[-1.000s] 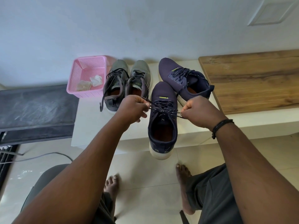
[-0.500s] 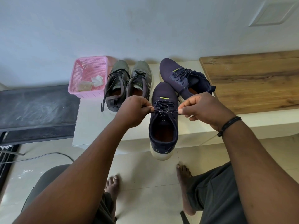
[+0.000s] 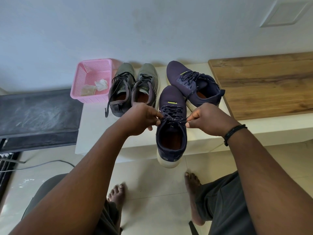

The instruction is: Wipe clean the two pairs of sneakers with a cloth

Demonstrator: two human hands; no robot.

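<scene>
At nine o'clock of the shoes we see the pink basket on the white ledge, holding two crumpled cloths; neither hand has one, so we judge no wiping is under way. Just right of it, the grey pair stands side by side, toes toward the wall. Our left hand pinches one lace end of the near navy sneaker, whose heel overhangs the ledge at six o'clock; our right hand pinches the other end. The second navy sneaker lies at one o'clock of it. Whether any shoe is already clean, we cannot tell. The yellow-green tags on the navy tongues are too small to read.
</scene>
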